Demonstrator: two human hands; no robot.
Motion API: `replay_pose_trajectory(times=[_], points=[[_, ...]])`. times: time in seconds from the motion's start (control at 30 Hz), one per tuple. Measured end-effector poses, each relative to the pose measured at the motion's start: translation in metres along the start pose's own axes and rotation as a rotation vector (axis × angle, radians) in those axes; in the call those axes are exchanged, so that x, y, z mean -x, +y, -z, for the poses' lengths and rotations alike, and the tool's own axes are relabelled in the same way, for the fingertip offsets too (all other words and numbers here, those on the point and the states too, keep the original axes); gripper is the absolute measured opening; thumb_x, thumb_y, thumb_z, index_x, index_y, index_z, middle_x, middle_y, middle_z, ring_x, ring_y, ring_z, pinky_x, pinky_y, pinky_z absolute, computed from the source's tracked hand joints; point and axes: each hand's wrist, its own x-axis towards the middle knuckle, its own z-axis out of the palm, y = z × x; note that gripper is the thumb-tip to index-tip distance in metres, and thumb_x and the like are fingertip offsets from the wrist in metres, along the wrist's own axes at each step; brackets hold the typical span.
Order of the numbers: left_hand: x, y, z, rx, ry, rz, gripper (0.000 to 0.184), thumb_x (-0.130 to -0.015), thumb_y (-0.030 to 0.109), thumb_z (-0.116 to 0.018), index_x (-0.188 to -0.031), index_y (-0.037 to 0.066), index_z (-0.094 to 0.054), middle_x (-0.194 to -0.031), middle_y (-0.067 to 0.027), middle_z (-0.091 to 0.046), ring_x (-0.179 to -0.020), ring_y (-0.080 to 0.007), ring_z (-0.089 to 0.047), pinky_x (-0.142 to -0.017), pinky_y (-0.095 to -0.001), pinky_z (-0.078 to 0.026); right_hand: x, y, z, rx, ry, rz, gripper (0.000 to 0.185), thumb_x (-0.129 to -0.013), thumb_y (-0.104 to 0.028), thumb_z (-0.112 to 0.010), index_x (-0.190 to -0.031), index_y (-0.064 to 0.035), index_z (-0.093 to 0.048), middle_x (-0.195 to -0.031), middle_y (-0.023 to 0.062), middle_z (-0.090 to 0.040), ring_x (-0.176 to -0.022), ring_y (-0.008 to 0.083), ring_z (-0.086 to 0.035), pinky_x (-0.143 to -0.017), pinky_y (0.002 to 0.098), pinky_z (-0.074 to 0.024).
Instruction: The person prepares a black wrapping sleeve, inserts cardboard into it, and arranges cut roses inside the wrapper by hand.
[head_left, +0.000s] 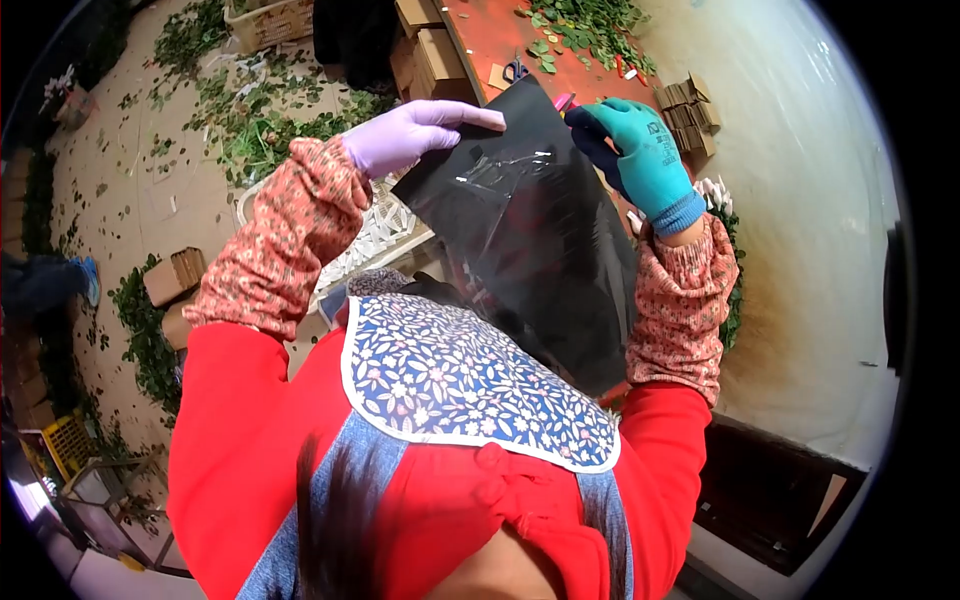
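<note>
A black plastic sleeve, glossy and partly see-through lower down, hangs before my chest with its top edge slanting. My left hand, in a lilac glove, grips its upper left edge, index finger stretched along the rim. At the upper right edge is my right hand, in a teal glove with dark fingertips, its fingers closed on the sleeve. A small pink thing shows beside those fingertips; what it is I cannot make out. Dim reddish shapes show through the film.
On the red table lie dark-handled scissors, a pile of green leaves and stacked cardboard pieces. A basket of white pieces stands behind the sleeve. Leaves litter the floor. Another person's shoe is at far left.
</note>
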Motion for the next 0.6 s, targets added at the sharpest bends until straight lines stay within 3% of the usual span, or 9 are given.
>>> replay_pose_trajectory(times=[0.17, 0.27, 0.33, 0.4, 0.47, 0.5, 0.53, 0.6], points=[[-0.009, -0.004, -0.004, 0.049, -0.027, -0.025, 0.051, -0.079, -0.007, -0.043, -0.128, 0.001, -0.055, -0.133, -0.0076, -0.055, -0.127, -0.0184, -0.046, -0.111, -0.0321, -0.029, 0.009, 0.011, -0.012, -0.107, 0.056, -0.079, 0.018, -0.081, -0.006, -0.066, -0.099, -0.0059, -0.066, -0.087, 0.0134, -0.065, -0.08, 0.0335, -0.062, -0.07, 0.039, -0.0496], [-0.016, -0.003, -0.005, 0.033, -0.045, -0.042, 0.052, -0.077, -0.01, -0.042, -0.126, 0.0, -0.056, -0.132, -0.0079, -0.056, -0.127, -0.0182, -0.046, -0.112, -0.0318, -0.029, 0.014, 0.014, -0.009, -0.094, 0.049, -0.089, 0.023, -0.083, -0.007, -0.066, -0.106, -0.0062, -0.065, -0.088, 0.0124, -0.066, -0.08, 0.0292, -0.064, -0.072, 0.0359, -0.05], [-0.016, -0.005, -0.007, 0.073, -0.039, -0.03, 0.052, -0.076, -0.01, -0.042, -0.125, 0.0, -0.057, -0.131, -0.0082, -0.056, -0.127, -0.0186, -0.046, -0.112, -0.0318, -0.028, 0.027, 0.01, -0.008, -0.371, 0.017, -0.254, 0.031, -0.084, -0.013, -0.068, -0.115, -0.0071, -0.062, -0.09, 0.0104, -0.067, -0.079, 0.0217, -0.064, -0.072, 0.0325, -0.0499], [-0.017, -0.004, -0.008, 0.068, -0.036, -0.025, 0.053, -0.075, -0.011, -0.042, -0.124, 0.0, -0.057, -0.13, -0.0082, -0.057, -0.127, -0.0186, -0.046, -0.112, -0.0319, -0.028, 0.029, -0.012, -0.001, -0.413, -0.159, -0.354, 0.045, -0.082, -0.025, -0.074, -0.12, -0.0071, -0.059, -0.091, 0.0085, -0.066, -0.078, 0.0164, -0.063, -0.072, 0.0308, -0.0497], [-0.021, -0.003, -0.008, 0.001, -0.011, -0.035, 0.052, -0.077, -0.014, -0.038, -0.122, 0.001, -0.059, -0.127, -0.0072, -0.058, -0.122, -0.0164, -0.049, -0.109, -0.0289, -0.032, 0.021, -0.033, 0.012, -0.404, -0.363, -0.567, 0.042, -0.081, -0.024, -0.074, -0.117, -0.0072, -0.06, -0.087, 0.0084, -0.066, -0.076, 0.0157, -0.062, -0.072, 0.0305, -0.0499], [-0.022, -0.006, -0.008, -0.007, -0.013, -0.041, 0.052, -0.077, -0.014, -0.038, -0.122, 0.001, -0.059, -0.127, -0.0073, -0.058, -0.123, -0.0163, -0.049, -0.109, -0.0289, -0.032, 0.024, -0.029, 0.004, -0.337, -0.258, -0.346, 0.032, -0.082, -0.019, -0.072, -0.11, -0.0064, -0.063, -0.083, 0.0083, -0.065, -0.073, 0.0168, -0.062, -0.071, 0.0308, -0.0501], [-0.023, -0.006, -0.009, -0.007, -0.018, -0.04, 0.052, -0.077, -0.014, -0.038, -0.122, 0.001, -0.059, -0.127, -0.0073, -0.058, -0.123, -0.0163, -0.049, -0.109, -0.0289, -0.032, 0.025, -0.03, 0.005, -0.339, -0.256, -0.351, 0.032, -0.082, -0.019, -0.072, -0.11, -0.0064, -0.063, -0.083, 0.0083, -0.065, -0.073, 0.0168, -0.062, -0.071, 0.0308, -0.0501], [-0.02, -0.004, -0.012, -0.002, -0.038, -0.035, 0.055, -0.075, -0.013, -0.041, -0.125, 0.003, -0.058, -0.13, -0.0071, -0.057, -0.128, -0.0184, -0.046, -0.112, -0.0318, -0.028, 0.024, -0.035, 0.007, -0.375, -0.473, -0.506, 0.021, -0.083, -0.014, -0.069, -0.102, -0.0044, -0.064, -0.081, 0.0088, -0.065, -0.074, 0.0201, -0.063, -0.071, 0.0316, -0.0504]])
